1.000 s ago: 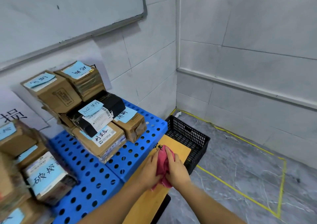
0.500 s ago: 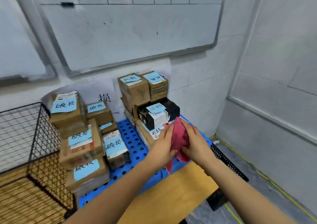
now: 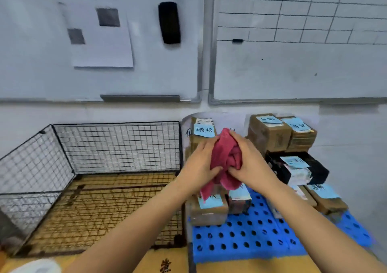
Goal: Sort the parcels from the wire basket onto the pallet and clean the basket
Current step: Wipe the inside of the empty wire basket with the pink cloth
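Observation:
A bunched red cloth (image 3: 227, 158) is held between both hands in the middle of the view. My left hand (image 3: 199, 164) grips its left side and my right hand (image 3: 249, 159) curls round its right side; a loose end hangs down. The black wire basket (image 3: 117, 147) stands to the left with no parcels visible in it. The blue perforated pallet (image 3: 247, 237) lies on the right, carrying brown and black parcels (image 3: 270, 134) with blue labels in stacks against the wall. My hands hide part of the left stack.
Two whiteboards (image 3: 293, 63) hang on the wall above, one with a black eraser (image 3: 169, 22) and a paper sheet. A yellow-brown board (image 3: 167, 262) with printed characters lies at the bottom edge. Something white (image 3: 35, 266) shows at the bottom left.
The view has swung left, from the black crate and the corner to the wire basket and whiteboards. Both hands kept hold of the red cloth and stay in front of me.

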